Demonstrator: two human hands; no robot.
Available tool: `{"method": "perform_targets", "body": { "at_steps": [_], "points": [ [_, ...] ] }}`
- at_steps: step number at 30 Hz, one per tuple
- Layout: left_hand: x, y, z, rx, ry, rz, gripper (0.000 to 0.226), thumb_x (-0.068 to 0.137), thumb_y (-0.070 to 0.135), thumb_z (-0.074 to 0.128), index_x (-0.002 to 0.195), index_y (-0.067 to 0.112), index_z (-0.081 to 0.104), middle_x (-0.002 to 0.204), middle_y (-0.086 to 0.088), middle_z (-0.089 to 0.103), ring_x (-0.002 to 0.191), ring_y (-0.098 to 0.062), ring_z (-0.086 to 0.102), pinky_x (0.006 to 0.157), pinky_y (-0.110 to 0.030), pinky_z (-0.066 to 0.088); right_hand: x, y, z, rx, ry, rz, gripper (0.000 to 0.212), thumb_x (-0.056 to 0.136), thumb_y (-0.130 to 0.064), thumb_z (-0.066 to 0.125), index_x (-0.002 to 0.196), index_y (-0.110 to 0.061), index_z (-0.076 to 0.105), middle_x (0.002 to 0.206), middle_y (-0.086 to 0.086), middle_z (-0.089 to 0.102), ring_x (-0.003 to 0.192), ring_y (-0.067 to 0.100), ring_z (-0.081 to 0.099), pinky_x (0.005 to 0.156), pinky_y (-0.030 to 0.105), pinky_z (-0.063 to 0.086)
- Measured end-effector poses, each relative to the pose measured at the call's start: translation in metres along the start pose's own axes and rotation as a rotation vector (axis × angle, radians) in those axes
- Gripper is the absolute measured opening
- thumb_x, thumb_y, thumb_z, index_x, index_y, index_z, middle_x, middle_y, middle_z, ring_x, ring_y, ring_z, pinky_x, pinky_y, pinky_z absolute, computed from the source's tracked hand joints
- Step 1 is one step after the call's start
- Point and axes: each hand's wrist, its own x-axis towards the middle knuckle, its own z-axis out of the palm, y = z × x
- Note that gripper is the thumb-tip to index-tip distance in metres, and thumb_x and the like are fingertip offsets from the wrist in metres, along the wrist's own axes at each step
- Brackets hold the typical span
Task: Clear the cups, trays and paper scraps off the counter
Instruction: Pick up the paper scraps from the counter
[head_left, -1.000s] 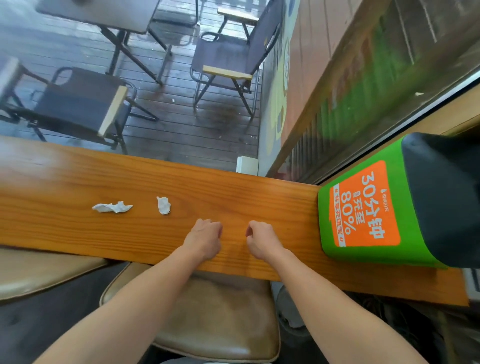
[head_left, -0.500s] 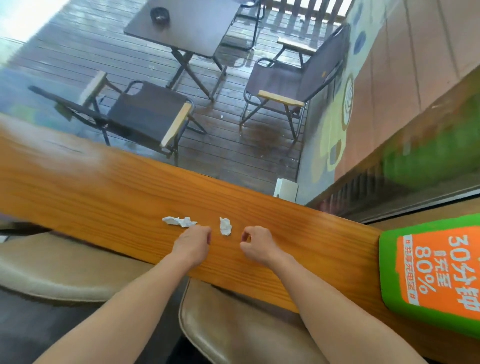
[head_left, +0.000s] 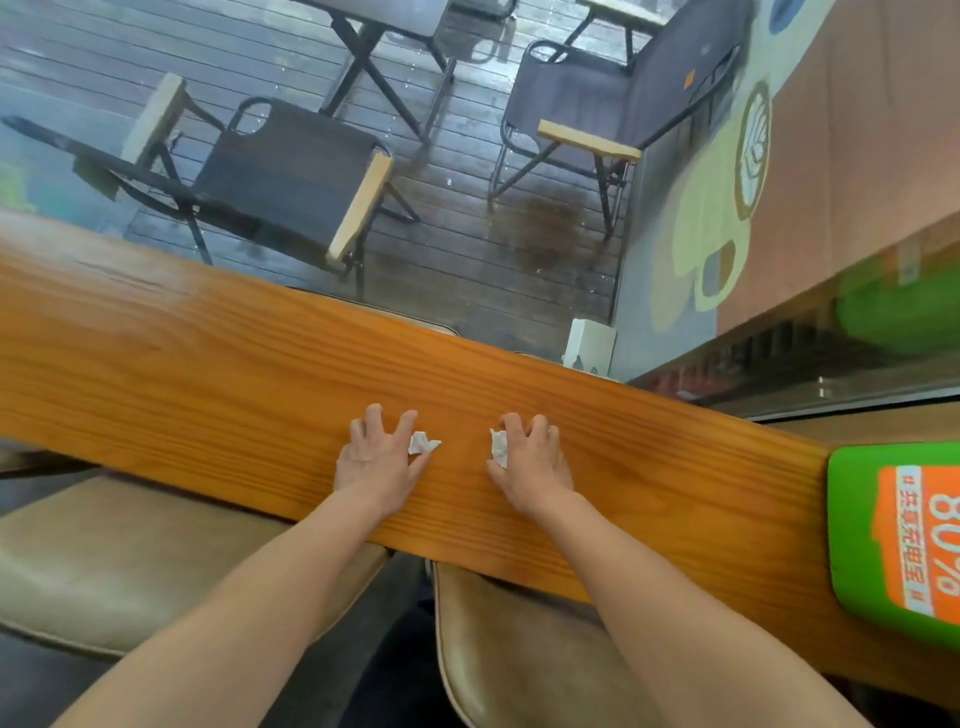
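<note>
Two crumpled white paper scraps lie on the long wooden counter (head_left: 208, 374). My left hand (head_left: 376, 460) rests flat over the left scrap (head_left: 422, 443), fingers spread, thumb and forefinger touching it. My right hand (head_left: 530, 457) covers part of the right scrap (head_left: 500, 448), fingers curled down around it. Both scraps still touch the wood. No cups or trays are in view.
A green box with an orange label (head_left: 898, 540) stands on the counter at the right. Two tan padded stools (head_left: 130, 561) (head_left: 519, 654) sit under the counter's near edge. Beyond the window are folding chairs and a table on a wet deck.
Both hands have moved left and forward onto the scraps; the fists have opened, and each hand now lies on one scrap. The view has shifted left.
</note>
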Motion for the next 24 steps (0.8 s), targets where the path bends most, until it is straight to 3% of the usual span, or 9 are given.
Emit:
{"method": "perform_targets", "body": {
  "at_steps": [5, 8, 11, 13, 18, 24],
  "points": [
    [-0.003, -0.004, 0.013, -0.114, -0.031, 0.042, 0.028, 0.099, 0.019, 0.050, 0.122, 0.030, 0.040, 0.125, -0.008, 0.031, 0.104, -0.027, 0.040, 0.070, -0.035, 0.043, -0.003, 0.005, 0.016, -0.096, -0.051, 0.039, 0.053, 0.099, -0.043, 0.047, 0.144, -0.030, 0.023, 0.139, 0.014, 0.029, 0.119, 0.031, 0.037, 0.098, 0.041, 0.039],
    [-0.005, -0.007, 0.015, -0.094, -0.043, 0.054, 0.023, 0.097, 0.011, 0.046, 0.115, 0.026, 0.043, 0.118, -0.007, 0.033, 0.100, -0.026, 0.040, 0.067, -0.035, 0.040, -0.006, 0.001, 0.017, -0.113, -0.027, 0.006, 0.041, 0.102, -0.039, 0.043, 0.140, -0.030, 0.031, 0.129, 0.013, 0.035, 0.111, 0.030, 0.040, 0.090, 0.040, 0.042],
    [-0.010, -0.008, 0.020, -0.077, -0.067, 0.086, 0.013, 0.100, 0.019, 0.041, 0.112, 0.019, 0.046, 0.114, -0.008, 0.038, 0.100, -0.025, 0.041, 0.070, -0.035, 0.040, -0.012, -0.001, 0.017, -0.109, -0.005, -0.033, 0.023, 0.103, -0.023, 0.041, 0.126, -0.024, 0.042, 0.113, 0.010, 0.044, 0.101, 0.028, 0.044, 0.073, 0.036, 0.040],
    [-0.012, -0.006, 0.021, -0.091, -0.083, 0.104, 0.015, 0.102, 0.026, 0.039, 0.110, 0.017, 0.048, 0.113, -0.008, 0.041, 0.101, -0.025, 0.041, 0.075, -0.035, 0.041, -0.015, 0.000, 0.016, -0.101, -0.024, -0.039, 0.019, 0.100, -0.009, 0.039, 0.114, -0.019, 0.045, 0.109, 0.010, 0.048, 0.100, 0.028, 0.045, 0.069, 0.035, 0.036],
    [-0.020, -0.002, 0.016, -0.115, -0.076, 0.113, 0.030, 0.104, 0.033, 0.038, 0.100, 0.011, 0.058, 0.106, -0.010, 0.049, 0.104, -0.027, 0.046, 0.084, -0.037, 0.043, -0.024, 0.001, 0.014, -0.088, -0.073, -0.048, 0.024, 0.092, 0.006, 0.037, 0.091, -0.017, 0.040, 0.106, 0.009, 0.048, 0.100, 0.029, 0.045, 0.072, 0.036, 0.039],
    [-0.032, 0.004, 0.008, -0.123, -0.063, 0.136, 0.033, 0.102, 0.031, 0.043, 0.092, 0.010, 0.065, 0.093, -0.005, 0.046, 0.101, -0.026, 0.050, 0.083, -0.038, 0.048, -0.031, 0.014, 0.008, -0.087, -0.085, -0.047, 0.031, 0.088, 0.014, 0.035, 0.090, -0.016, 0.041, 0.106, 0.009, 0.045, 0.100, 0.028, 0.042, 0.075, 0.036, 0.041]
  ]
}}
